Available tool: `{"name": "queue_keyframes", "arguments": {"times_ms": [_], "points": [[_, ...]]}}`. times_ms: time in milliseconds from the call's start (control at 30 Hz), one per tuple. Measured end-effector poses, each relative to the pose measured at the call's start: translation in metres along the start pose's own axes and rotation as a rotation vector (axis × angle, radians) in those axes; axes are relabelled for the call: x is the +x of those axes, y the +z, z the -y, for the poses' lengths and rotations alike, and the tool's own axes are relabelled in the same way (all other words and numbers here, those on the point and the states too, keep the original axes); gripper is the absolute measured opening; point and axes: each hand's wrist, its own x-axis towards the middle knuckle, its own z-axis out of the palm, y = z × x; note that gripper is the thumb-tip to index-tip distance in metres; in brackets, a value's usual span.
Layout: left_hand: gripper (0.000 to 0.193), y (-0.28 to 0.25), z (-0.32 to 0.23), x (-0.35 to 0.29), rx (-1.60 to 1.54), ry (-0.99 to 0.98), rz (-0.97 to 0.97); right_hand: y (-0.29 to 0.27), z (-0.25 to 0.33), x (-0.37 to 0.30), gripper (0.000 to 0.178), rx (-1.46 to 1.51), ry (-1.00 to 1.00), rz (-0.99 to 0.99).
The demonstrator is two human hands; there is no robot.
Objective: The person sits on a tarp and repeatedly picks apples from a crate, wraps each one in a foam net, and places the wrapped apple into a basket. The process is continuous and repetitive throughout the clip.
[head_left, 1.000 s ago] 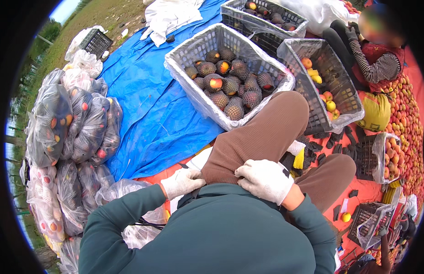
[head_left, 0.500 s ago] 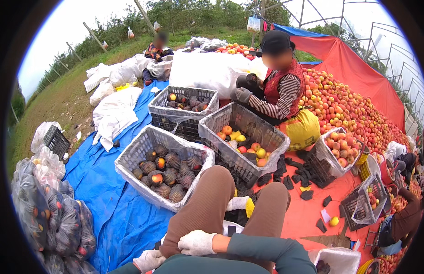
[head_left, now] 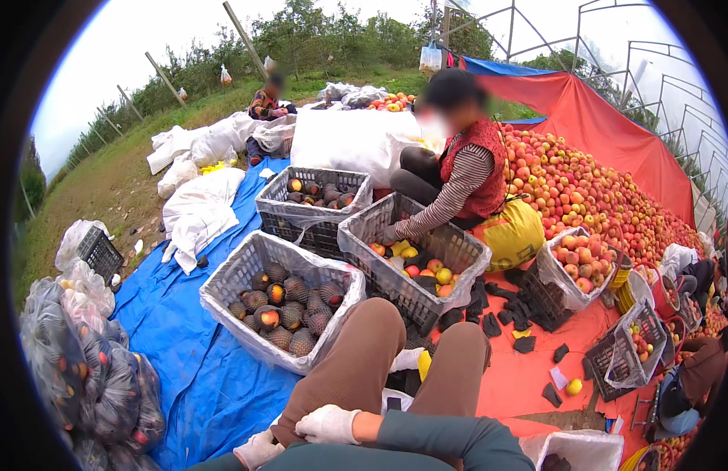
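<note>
My right hand [head_left: 327, 425], in a white glove, lies on my left thigh with its fingers curled in. Whatever they may grip is hidden. Lower down, against the outer side of that thigh, is my gloved left hand [head_left: 258, 449]; its fingers are partly hidden. Just beyond my knees sits a grey plastic crate [head_left: 216, 290] lined with clear film. Inside it are apples in dark foam nets [head_left: 291, 317], a few showing red and orange skin. To its right, a second lined crate [head_left: 395, 276] holds bare red and yellow apples [head_left: 434, 272].
A co-worker [head_left: 478, 169] in a red vest sits by the second crate. Another netted-apple crate [head_left: 274, 206] stands farther back. Bagged apples [head_left: 105, 377] are stacked at left on a blue tarp [head_left: 176, 337]. Dark foam nets [head_left: 521, 306] litter the red tarp before a large apple heap [head_left: 584, 196].
The co-worker in the red vest has leaned forward and put a hand into the second crate. My hands stay at my left thigh with only a slight shift.
</note>
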Motion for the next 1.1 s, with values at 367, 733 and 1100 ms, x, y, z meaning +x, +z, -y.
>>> {"name": "queue_keyframes", "arguments": {"times_ms": [367,733,1100], "points": [[0.058,0.006,-0.006,0.012,0.171,-0.057,-0.042,0.024,-0.013,0.01,0.023,0.008,-0.001,-0.087],[0.068,-0.008,0.004,0.013,0.098,-0.022,0.141,0.008,-0.006,0.009,0.028,-0.046,0.005,0.062],[0.062,-0.055,0.0,-0.032,0.032,0.006,0.332,-0.009,0.004,0.001,0.027,0.046,0.06,0.064]]}}
